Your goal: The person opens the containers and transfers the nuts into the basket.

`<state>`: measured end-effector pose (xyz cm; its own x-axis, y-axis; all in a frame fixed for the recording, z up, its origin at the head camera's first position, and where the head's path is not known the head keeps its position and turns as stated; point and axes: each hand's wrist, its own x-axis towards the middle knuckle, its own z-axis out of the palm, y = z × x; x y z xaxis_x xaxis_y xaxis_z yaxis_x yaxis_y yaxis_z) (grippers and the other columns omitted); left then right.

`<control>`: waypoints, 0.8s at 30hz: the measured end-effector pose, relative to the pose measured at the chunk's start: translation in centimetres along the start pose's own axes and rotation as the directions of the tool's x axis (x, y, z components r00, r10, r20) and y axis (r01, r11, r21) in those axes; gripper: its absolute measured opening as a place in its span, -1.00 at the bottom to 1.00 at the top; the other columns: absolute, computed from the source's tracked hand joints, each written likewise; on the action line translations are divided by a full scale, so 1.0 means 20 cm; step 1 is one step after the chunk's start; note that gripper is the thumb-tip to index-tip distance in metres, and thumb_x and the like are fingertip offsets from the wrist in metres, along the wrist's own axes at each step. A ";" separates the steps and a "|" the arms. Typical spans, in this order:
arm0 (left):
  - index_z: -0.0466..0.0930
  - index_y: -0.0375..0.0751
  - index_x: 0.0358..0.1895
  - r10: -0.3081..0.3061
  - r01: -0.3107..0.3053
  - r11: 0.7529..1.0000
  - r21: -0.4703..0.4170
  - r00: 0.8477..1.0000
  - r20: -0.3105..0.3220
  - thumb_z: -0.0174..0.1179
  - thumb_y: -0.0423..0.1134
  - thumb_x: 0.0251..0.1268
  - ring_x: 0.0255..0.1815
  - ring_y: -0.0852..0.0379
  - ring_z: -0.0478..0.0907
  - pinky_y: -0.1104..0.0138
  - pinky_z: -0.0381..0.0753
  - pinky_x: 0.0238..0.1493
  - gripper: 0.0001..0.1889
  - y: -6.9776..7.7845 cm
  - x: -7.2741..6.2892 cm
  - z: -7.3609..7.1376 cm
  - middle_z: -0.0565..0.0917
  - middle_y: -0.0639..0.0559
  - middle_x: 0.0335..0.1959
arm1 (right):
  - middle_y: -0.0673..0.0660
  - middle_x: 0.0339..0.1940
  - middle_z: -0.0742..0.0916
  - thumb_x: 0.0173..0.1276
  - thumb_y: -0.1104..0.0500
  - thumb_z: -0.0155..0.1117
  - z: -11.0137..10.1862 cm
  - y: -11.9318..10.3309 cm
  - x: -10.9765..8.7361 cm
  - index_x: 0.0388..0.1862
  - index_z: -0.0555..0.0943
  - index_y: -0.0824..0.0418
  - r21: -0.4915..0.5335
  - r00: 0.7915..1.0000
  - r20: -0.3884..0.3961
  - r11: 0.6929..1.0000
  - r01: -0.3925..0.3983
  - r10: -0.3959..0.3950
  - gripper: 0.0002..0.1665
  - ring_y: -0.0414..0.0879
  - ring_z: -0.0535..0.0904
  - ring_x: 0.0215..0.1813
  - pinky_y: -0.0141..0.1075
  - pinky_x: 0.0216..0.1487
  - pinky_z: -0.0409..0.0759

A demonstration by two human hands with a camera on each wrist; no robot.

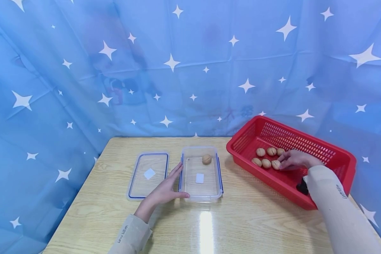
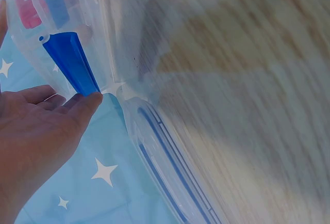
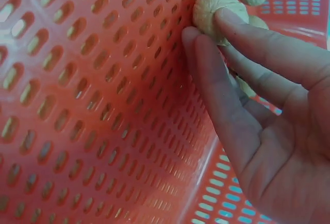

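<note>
In the head view my right hand [image 1: 293,159] reaches into the red basket [image 1: 241,159]. Its thumb and fingertips pinch a walnut [image 3: 209,15], clearly seen in the right wrist view. Several more walnuts [image 1: 271,151] lie beside it on the basket floor. My left hand [image 1: 166,188] rests against the left side of a clear plastic container [image 1: 199,151], fingers extended along the wall and thumb at the near corner. The left wrist view shows the thumb tip at the container's blue latch [image 2: 72,61]. One walnut [image 1: 206,159] sits inside the container, toward its far right corner.
Left of the container a clear lid [image 1: 139,176] with a blue seal lies flat on the wooden table [image 1: 241,225]. A blue curtain [image 1: 190,81] with white stars hangs behind. The basket's raised rim surrounds my right hand.
</note>
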<state>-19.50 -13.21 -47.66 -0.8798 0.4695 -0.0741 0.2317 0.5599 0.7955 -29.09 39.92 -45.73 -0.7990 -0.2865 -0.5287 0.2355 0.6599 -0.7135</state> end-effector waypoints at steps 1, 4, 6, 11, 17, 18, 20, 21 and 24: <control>-0.14 -0.21 0.62 0.001 -0.001 1.000 0.000 1.000 0.000 0.48 -0.06 0.10 0.66 -0.22 -0.20 -0.20 0.02 0.58 0.14 0.00 0.00 0.00 -0.19 -0.04 0.68 | 0.31 0.10 0.66 0.30 0.17 0.41 0.00 0.00 0.00 0.28 0.40 0.55 0.003 1.000 -0.021 1.000 -0.023 0.023 -0.29 -0.10 0.68 -0.03 -0.05 0.19 0.68; -0.14 -0.21 0.62 0.003 -0.003 1.000 0.001 1.000 -0.002 0.48 -0.06 0.10 0.66 -0.22 -0.19 -0.20 0.02 0.58 0.14 0.00 0.00 0.00 -0.19 -0.04 0.68 | 0.39 0.13 0.63 0.33 0.21 0.36 0.00 0.00 -0.01 0.30 0.35 0.60 -0.010 0.999 -0.024 1.000 -0.025 0.025 -0.29 -0.11 0.67 -0.03 -0.02 0.20 0.68; -0.14 -0.20 0.62 0.005 -0.005 1.000 -0.002 1.000 -0.001 0.48 -0.06 0.10 0.66 -0.23 -0.19 -0.21 0.01 0.58 0.14 0.00 0.00 0.00 -0.19 -0.04 0.68 | 0.41 0.12 0.61 0.36 0.23 0.32 -0.01 0.00 -0.01 0.30 0.33 0.62 -0.013 1.000 -0.020 1.000 -0.020 0.020 -0.31 -0.12 0.66 -0.05 -0.04 0.18 0.69; -0.15 -0.19 0.62 0.007 -0.007 1.000 -0.007 1.000 0.001 0.48 -0.06 0.11 0.67 -0.22 -0.20 -0.21 0.01 0.58 0.14 -0.01 0.00 0.00 -0.19 -0.03 0.68 | 0.41 0.15 0.60 0.39 0.23 0.29 -0.02 -0.02 -0.04 0.32 0.31 0.62 0.017 1.000 -0.001 1.000 -0.011 0.011 -0.32 -0.10 0.66 0.00 -0.05 0.18 0.69; -0.15 -0.20 0.62 0.005 -0.005 1.000 -0.002 1.000 -0.002 0.48 -0.07 0.11 0.67 -0.22 -0.20 -0.20 0.02 0.58 0.14 0.00 0.00 0.00 -0.19 -0.04 0.68 | 0.26 0.09 0.64 0.46 0.21 0.21 -0.07 -0.02 -0.08 0.32 0.29 0.62 0.078 1.000 -0.006 0.997 0.020 -0.020 -0.36 -0.12 0.69 0.00 -0.08 0.18 0.70; -0.15 -0.20 0.62 0.005 -0.005 1.000 -0.003 1.000 -0.002 0.48 -0.07 0.11 0.67 -0.22 -0.20 -0.20 0.02 0.59 0.14 0.00 0.00 0.00 -0.19 -0.04 0.68 | 0.23 0.09 0.64 0.47 0.20 0.20 -0.07 -0.02 -0.09 0.32 0.30 0.61 0.088 1.000 -0.010 0.996 0.024 -0.024 -0.36 -0.13 0.69 -0.01 -0.08 0.18 0.69; -0.15 -0.21 0.62 0.007 -0.007 1.000 -0.004 1.000 -0.002 0.48 -0.08 0.11 0.67 -0.22 -0.20 -0.20 0.01 0.59 0.14 0.00 0.00 0.00 -0.19 -0.05 0.68 | 0.22 0.12 0.62 0.47 0.19 0.20 -0.08 -0.03 -0.10 0.34 0.29 0.58 0.102 0.999 -0.019 0.994 0.036 -0.035 -0.36 -0.15 0.69 0.00 -0.09 0.18 0.69; -0.15 -0.22 0.62 0.008 -0.008 1.000 -0.005 1.000 -0.002 0.48 -0.08 0.11 0.67 -0.22 -0.20 -0.20 0.01 0.59 0.14 0.00 0.00 0.00 -0.19 -0.05 0.68 | 0.25 0.14 0.62 0.48 0.19 0.20 -0.09 -0.03 -0.11 0.35 0.28 0.59 0.097 0.999 -0.021 0.994 0.049 -0.047 -0.35 -0.14 0.69 0.01 -0.09 0.18 0.69; -0.15 -0.23 0.62 0.012 -0.012 1.000 -0.004 1.000 -0.001 0.48 -0.09 0.11 0.66 -0.22 -0.20 -0.20 0.00 0.59 0.14 0.00 0.00 0.00 -0.19 -0.06 0.68 | 0.21 0.12 0.64 0.48 0.19 0.20 -0.10 -0.05 -0.13 0.38 0.26 0.57 0.088 0.997 -0.041 0.994 0.072 -0.069 -0.33 -0.16 0.70 0.01 -0.13 0.16 0.70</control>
<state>-19.40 -13.14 -47.63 -0.8777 0.4750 -0.0639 0.2404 0.5517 0.7987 -28.38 41.29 -42.69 -0.8354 -0.3021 -0.4591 0.2252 0.5738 -0.7874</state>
